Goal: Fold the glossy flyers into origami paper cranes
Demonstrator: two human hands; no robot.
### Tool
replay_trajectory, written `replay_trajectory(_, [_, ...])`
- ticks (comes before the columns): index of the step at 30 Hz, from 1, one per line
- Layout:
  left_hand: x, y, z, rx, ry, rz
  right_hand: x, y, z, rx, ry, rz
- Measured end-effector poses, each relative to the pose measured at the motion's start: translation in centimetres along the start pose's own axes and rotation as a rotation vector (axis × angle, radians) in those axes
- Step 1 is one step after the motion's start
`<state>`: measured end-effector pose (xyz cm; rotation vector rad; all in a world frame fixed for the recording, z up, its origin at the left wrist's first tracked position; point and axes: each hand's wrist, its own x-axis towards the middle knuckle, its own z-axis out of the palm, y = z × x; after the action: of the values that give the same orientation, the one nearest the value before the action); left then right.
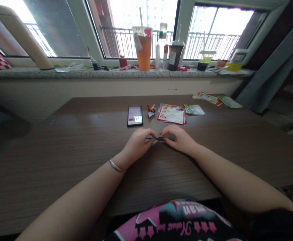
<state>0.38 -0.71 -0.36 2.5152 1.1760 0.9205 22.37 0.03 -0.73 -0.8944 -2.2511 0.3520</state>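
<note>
My left hand [137, 144] and my right hand [179, 139] meet at the middle of the wood-grain table [61, 140]. Between their fingertips they pinch a narrow folded strip of dark printed paper [157, 138]. Much of the strip is hidden by my fingers. Just beyond the hands lie a stack of red-and-white leaflets [171, 114] and a small folded paper piece [151, 110]. A smartphone [134, 116] lies face up to the left of these, its screen partly blurred. A silver bangle [116, 165] circles my left wrist.
A bundle of green-and-white cards [194, 109] and loose flyers [212, 98] lie toward the far right. Beyond the table, a stone windowsill [106, 73] holds plastic drink cups [142, 48], bottles and small items. Windows and a balcony railing stand behind it.
</note>
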Motion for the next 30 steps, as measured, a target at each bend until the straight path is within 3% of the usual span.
replay_trajectory(13, [0.1,-0.1,-0.2,0.169,-0.206,0.154,-0.1,-0.3,-0.5,-0.079,-0.261,-0.042])
replay_trajectory(30, [-0.4,1.0,-0.9,0.181,-0.311,0.187,-0.1,0.9,0.4,-0.16,-0.128,0.118])
